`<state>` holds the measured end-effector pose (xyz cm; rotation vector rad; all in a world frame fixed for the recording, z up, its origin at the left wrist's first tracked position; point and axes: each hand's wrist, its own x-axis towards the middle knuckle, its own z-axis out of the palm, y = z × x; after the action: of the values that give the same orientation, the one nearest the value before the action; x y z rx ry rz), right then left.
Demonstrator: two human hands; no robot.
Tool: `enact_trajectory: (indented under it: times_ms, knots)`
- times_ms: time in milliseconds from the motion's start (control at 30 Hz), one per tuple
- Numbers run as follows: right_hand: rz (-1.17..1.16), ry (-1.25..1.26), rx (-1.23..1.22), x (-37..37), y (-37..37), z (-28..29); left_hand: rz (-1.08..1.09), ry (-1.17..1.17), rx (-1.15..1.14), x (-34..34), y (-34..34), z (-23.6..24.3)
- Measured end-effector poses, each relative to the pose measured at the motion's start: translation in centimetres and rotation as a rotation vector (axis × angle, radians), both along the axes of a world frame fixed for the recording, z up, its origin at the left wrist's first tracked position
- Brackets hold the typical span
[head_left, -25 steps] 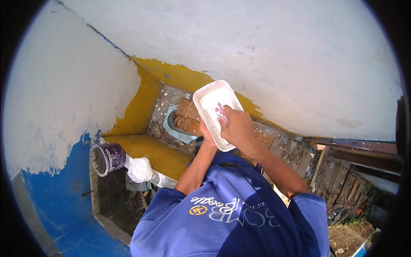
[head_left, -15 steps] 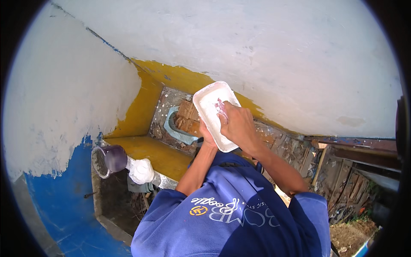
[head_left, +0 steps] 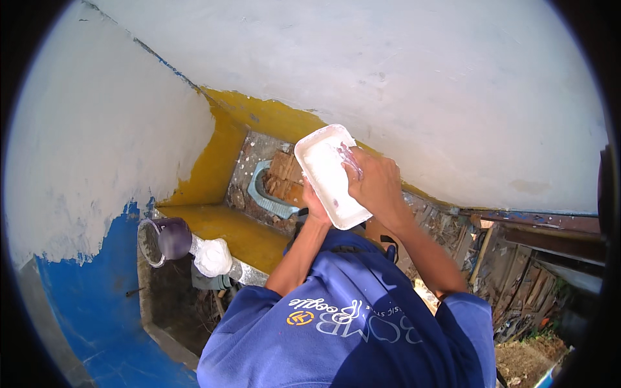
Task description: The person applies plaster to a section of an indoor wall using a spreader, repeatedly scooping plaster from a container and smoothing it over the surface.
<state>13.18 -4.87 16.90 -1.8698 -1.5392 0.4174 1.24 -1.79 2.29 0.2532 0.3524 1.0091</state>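
A white rectangular tray [head_left: 322, 165] with rounded corners is tilted in front of my chest, with white paste inside and a few purplish smears. My left hand [head_left: 315, 205] is closed on its left side, the fingers mostly hidden behind and under it. Over the tray's right side, my right hand [head_left: 377, 184] is closed on a small purple scraper-like piece [head_left: 348, 156] smeared with white. Its lower part is hidden by my fingers, and its exact kind does not show.
White-coated walls meet at a corner above a yellow band [head_left: 268, 115] and blue paint [head_left: 107, 301]. A pale blue squat toilet [head_left: 264, 191] lies below among wood scraps. On the left ledge sit a purple-and-clear container [head_left: 173, 238] and a white bag [head_left: 213, 257]. Debris lies at the right.
My right hand has shifted slightly right and down within the tray with the purple piece, which shows more now. The tray has moved a little to the right.
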Motion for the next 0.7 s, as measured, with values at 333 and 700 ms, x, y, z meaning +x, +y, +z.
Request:
enact_trajectory:
  times_ms: [333, 700]
  knots:
    - [0.045, -0.092, -0.082, -2.0, -1.4, -2.6, 0.002, -0.086, -0.098, 0.1, -0.7, -2.0]
    - [-0.002, -0.037, -0.089, -1.1, 0.1, -1.7, -0.032, -0.058, 0.049, -0.3, -0.7, -0.4]
